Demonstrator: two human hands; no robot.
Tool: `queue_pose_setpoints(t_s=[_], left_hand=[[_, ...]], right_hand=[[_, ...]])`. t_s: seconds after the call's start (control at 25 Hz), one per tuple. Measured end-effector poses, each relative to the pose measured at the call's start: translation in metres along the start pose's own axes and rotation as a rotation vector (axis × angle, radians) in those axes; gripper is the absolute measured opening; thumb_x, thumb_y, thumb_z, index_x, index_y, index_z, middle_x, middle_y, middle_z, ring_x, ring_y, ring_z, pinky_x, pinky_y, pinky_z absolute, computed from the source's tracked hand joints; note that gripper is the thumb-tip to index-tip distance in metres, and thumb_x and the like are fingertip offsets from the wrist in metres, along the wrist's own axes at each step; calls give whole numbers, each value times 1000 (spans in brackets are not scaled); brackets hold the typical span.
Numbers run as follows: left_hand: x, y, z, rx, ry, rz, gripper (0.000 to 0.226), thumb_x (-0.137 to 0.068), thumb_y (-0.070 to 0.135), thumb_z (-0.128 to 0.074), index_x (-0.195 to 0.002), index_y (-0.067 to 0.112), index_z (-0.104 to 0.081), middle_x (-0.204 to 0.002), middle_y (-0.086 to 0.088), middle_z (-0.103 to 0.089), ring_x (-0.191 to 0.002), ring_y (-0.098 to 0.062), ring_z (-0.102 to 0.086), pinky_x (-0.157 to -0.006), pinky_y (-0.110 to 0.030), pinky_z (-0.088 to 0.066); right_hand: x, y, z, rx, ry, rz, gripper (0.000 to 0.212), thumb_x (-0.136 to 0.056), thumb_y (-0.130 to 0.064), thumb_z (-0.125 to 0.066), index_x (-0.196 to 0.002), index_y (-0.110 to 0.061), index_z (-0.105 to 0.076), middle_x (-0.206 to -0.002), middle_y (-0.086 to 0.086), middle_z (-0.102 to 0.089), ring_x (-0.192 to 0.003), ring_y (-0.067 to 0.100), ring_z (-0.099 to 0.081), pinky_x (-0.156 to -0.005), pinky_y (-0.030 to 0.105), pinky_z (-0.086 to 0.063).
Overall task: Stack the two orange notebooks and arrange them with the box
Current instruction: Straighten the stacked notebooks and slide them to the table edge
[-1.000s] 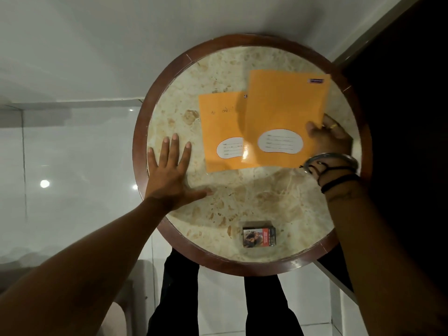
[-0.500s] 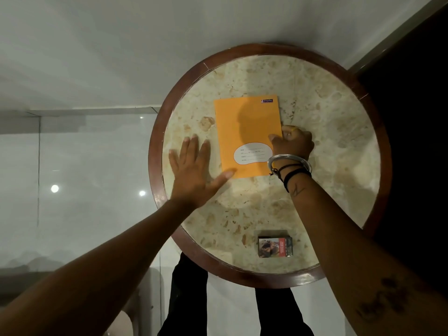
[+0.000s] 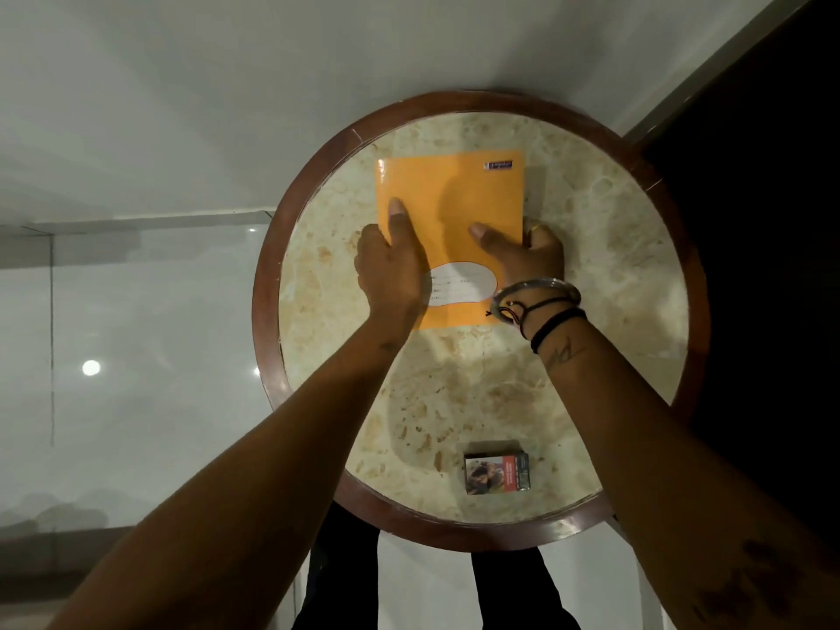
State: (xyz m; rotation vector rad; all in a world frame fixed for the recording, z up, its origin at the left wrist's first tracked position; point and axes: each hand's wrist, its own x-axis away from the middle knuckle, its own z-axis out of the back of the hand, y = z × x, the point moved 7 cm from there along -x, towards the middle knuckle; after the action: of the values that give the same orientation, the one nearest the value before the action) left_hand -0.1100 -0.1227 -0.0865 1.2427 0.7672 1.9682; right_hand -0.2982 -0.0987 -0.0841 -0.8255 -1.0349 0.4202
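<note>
The notebooks [image 3: 454,211] lie on the far half of the tabletop [image 3: 591,266] as one orange stack; only the top cover shows. The left hand [image 3: 393,261] and right hand [image 3: 522,254] each grip a side edge, thumbs pressed on top. One box [image 3: 496,472] sits well apart near the front rim, so arranging remains.

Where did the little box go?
In the head view the little box sits near the table's front rim, a bit right of centre, apart from the orange notebooks that both hands press farther back.
</note>
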Motion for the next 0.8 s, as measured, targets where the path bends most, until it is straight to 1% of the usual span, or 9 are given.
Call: queue_pose_setpoints(t_s=[0.08,0.2,0.28,0.36,0.44,0.56,0.64,0.72,0.8], left_hand=[[18,17,6,232,2,-225,30,-105,56,-35,-98,29,-45,-101,3,-52,-97,-15,-55,-89,-35,-51],[46,22,6,231,-64,-568,14,-103,48,-37,-113,38,-37,-111,-2,-46,-103,-18,-52,-89,-42,-52],[64,6,-1,126,-147,-694,24,-103,38,-41,-127,37,-37,-120,-5,-47,-110,-26,-53,-94,-52,-49],[72,-14,-7,-10,-160,-757,34,-102,32,-44,-136,30,-39,-127,1,-46,-114,-28,-52,-98,-55,-46],[70,-21,-11,-110,-116,-774,40,-103,30,-46,-140,16,-38,-125,7,-43,-111,-23,-50,-96,-51,-47],[58,4,-25,-189,-105,-733,40,-105,34,-50,-138,14,-41,-113,11,-37,-102,-14,-45,-86,-29,-47],[43,29,-45,-209,-83,-683,38,-104,37,-56,-130,10,-50,-105,2,-42,-94,-14,-45,-72,-16,-38],[24,55,-74,-233,-58,-580,39,-101,39,-63,-115,3,-60,-98,-10,-54,-86,-19,-48,-62,-21,-29],[6,74,-102,-261,-75,-419,42,-97,40,-69,-96,-1,-63,-94,-21,-63,-82,-29,-56,-61,-29,-27]], right_hand=[[15,-22,12,-95,22,246,42,-74,-27,-79,-106,-6,-62,-123,27,-57,-106,35,-63,-90,45,-56],[54,-24,32,-98,54,496,38,-79,-33,-68,-112,-32,-48,-124,26,-55,-109,33,-62,-91,36,-56],[66,-6,39,-52,64,492,38,-86,-26,-63,-120,-27,-45,-125,24,-56,-111,32,-61,-97,42,-52],[64,10,43,-7,66,449,42,-89,-13,-60,-128,-5,-47,-124,21,-59,-111,32,-60,-101,45,-48],[51,16,49,9,45,391,52,-89,-12,-58,-136,4,-41,-123,14,-60,-110,22,-59,-99,28,-48],[30,0,59,-10,48,354,52,-92,-12,-59,-139,1,-41,-129,16,-61,-111,20,-60,-89,13,-50],[5,-18,68,17,78,333,45,-94,-13,-60,-135,0,-47,-128,18,-62,-108,23,-60,-89,23,-52],[-30,-40,79,62,140,284,40,-92,-19,-63,-126,0,-56,-121,20,-64,-103,27,-63,-86,35,-54],[-65,-56,91,134,198,200,36,-89,-28,-65,-117,-4,-61,-117,18,-67,-99,30,-64,-79,37,-53]])
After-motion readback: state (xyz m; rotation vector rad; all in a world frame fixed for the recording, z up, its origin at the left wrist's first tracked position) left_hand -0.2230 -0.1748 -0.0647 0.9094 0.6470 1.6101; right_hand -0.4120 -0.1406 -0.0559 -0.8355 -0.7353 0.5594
